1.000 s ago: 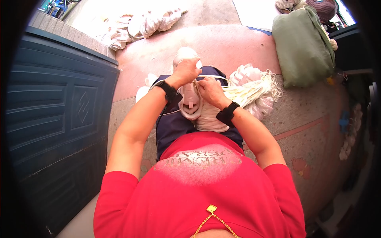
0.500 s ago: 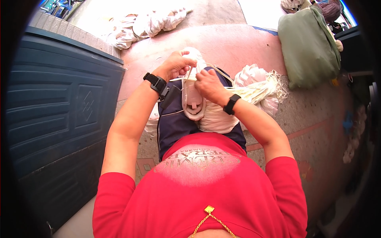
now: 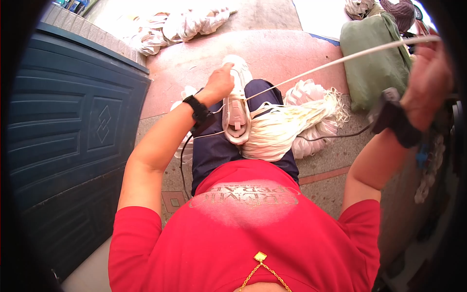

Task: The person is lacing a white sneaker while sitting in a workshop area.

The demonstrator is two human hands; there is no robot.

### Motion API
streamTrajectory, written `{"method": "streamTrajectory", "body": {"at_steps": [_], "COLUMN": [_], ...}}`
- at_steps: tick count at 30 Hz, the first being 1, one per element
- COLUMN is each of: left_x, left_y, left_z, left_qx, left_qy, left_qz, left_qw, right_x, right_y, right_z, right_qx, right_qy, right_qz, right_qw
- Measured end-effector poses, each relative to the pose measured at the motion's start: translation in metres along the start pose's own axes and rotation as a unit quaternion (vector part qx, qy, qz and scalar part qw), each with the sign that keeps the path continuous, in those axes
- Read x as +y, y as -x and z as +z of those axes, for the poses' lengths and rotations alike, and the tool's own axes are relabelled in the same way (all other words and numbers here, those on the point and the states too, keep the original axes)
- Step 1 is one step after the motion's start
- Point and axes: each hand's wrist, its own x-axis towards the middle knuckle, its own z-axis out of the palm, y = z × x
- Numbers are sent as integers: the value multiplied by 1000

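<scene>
White and likely light, the shoe [image 3: 237, 111] is rested over the legs [image 3: 211, 156], best held by its collar [image 3: 237, 141]. The lace [image 3: 369, 51], probably limp, is held taut by the right grip [image 3: 429, 73]; what is held by the left grip [image 3: 221, 82], curled near the toe [image 3: 234, 60], cannot be told.

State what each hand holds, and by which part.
Left hand: white shoe, by its side near the toe. Right hand, blurred: white lace, by the stretch farthest from the shoe.
</scene>
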Motion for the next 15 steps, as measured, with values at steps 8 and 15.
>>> {"method": "streamTrajectory", "body": {"at_steps": [8, 15], "left_x": [-12, -4], "left_y": [37, 45], "left_z": [-12, -40], "left_qx": [-85, -128], "left_qy": [39, 281], "left_qz": [-80, -183], "left_qw": [992, 933], "right_x": [59, 83], "right_y": [188, 303], "right_z": [124, 163], "right_qx": [-317, -476], "right_qy": [-166, 40], "right_qz": [522, 380], "right_qw": [775, 792]}}
